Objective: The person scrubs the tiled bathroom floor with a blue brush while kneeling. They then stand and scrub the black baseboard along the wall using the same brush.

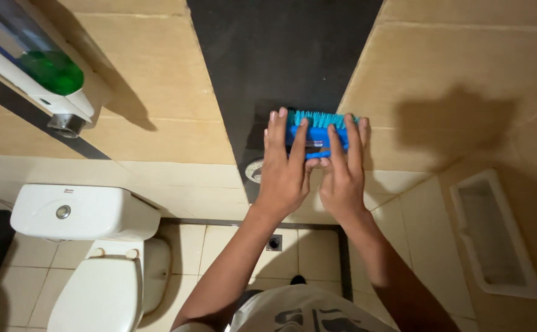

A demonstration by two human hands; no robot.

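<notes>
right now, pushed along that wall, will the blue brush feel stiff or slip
The blue brush probably has a rigid back, since the left hand and right hand both press it flat. Its splayed bristles look flexible, likely gripping rather than sliding.

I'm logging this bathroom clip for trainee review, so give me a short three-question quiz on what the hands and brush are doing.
1. True or false: both hands press the blue scrub brush against the dark wall strip.
2. Which hand's fingers lie over the brush's right end? A) left hand B) right hand
3. What white fixture stands at lower left?

Key: 1 true. 2 B. 3 the toilet, its cistern above.
</notes>
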